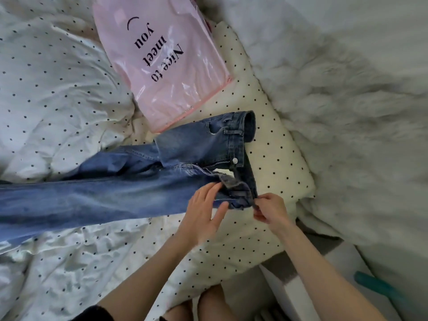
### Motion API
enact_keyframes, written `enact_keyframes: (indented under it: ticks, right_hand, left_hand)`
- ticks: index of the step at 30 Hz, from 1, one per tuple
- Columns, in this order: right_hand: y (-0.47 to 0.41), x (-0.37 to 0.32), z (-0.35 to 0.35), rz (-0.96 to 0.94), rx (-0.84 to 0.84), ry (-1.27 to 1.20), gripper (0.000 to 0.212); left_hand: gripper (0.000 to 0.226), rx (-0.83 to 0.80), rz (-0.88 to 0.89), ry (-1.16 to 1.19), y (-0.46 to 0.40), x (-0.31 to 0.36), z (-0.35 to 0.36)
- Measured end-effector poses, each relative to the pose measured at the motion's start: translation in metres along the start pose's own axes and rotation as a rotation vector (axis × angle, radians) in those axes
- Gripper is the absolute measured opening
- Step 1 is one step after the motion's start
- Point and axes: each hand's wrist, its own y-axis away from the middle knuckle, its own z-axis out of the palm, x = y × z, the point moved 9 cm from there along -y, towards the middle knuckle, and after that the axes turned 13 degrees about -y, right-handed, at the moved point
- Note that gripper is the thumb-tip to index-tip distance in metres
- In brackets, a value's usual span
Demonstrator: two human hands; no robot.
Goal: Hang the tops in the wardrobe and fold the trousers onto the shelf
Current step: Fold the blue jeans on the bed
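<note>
Right now blue jeans [129, 181] lie flat across dotted duvet [58, 89], legs running off left edge; right hand [269, 210] pinches waistband corner, left hand [203, 209] rests open, fingers straight on denim; pink bag [162, 54] just beyond, touching the jeans' far edge w/ bare duvet nearer

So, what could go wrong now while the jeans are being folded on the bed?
The fly of the jeans is open, so the waistband may fold unevenly. The right hand only pinches a waistband corner and the left hand lies flat, so the denim might slip. The far waistband side lies against the pink bag, which could be dragged along.
</note>
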Motion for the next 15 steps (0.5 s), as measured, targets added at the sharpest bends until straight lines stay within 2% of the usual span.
enact_keyframes:
  ticks: [2,4,6,8,11,13,15]
  right_hand:
    - [0.005,0.015,-0.039,0.097,0.047,-0.106,0.012]
    - [0.006,0.033,-0.061,0.173,0.073,-0.170,0.013]
    - [0.005,0.041,-0.074,0.150,0.108,-0.172,0.011]
    - [-0.001,0.033,-0.072,-0.011,0.104,-0.036,0.010]
    - [0.000,0.008,-0.042,-0.366,-0.016,0.242,0.037]
    - [-0.003,-0.003,-0.025,-0.498,-0.026,0.381,0.052]
    - [-0.010,-0.016,-0.016,-0.549,0.013,0.421,0.048]
  left_hand:
    - [0.057,-0.035,0.115,-0.121,-0.010,0.028,0.012]
    - [0.054,-0.196,0.140,-0.204,-0.018,0.037,0.039]
    - [0.054,-0.372,0.159,-0.318,-0.015,0.036,0.072]
    - [0.057,-0.454,0.175,-0.412,-0.005,0.024,0.091]
    - [0.064,-0.394,0.115,-0.457,0.007,-0.003,0.090]
    - [0.070,-0.332,0.076,-0.518,0.006,-0.024,0.081]
    - [0.075,-0.302,0.046,-0.570,0.002,-0.042,0.072]
